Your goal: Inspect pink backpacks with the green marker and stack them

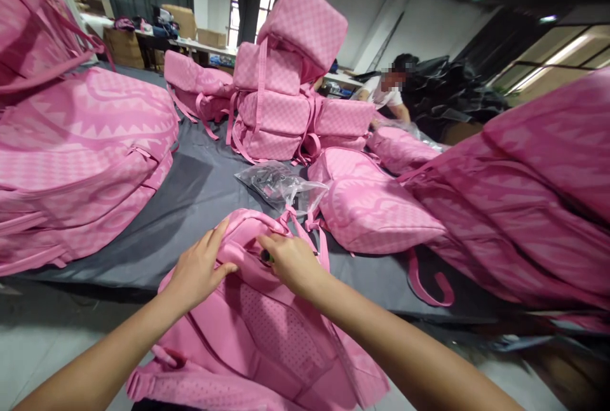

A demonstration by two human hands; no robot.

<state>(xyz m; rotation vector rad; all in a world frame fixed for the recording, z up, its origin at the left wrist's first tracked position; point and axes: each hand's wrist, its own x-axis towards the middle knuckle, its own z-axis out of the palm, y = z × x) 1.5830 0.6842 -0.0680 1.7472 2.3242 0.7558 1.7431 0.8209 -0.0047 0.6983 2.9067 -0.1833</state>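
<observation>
A pink backpack (267, 335) lies at the table's front edge, its padded, dotted back panel facing me and its top end away from me. My left hand (203, 268) holds the top edge, fingers over the outside and thumb on the near side. My right hand (293, 263) is closed at the top opening, fingertips bent inward. Under its fingers shows a small black-and-green object (267, 257), mostly hidden, its kind unclear. Just beyond the backpack lies a clear plastic bag (274, 183) with dark contents.
Large pink backpacks with a shark-mouth print stand at left (86, 144) and right (534, 201). Another backpack (366, 201) lies right of centre. Checkered backpacks (274, 112) are stacked farther back on the grey-covered table (190, 208). Across the table a person (388, 90) bends over plastic-wrapped goods.
</observation>
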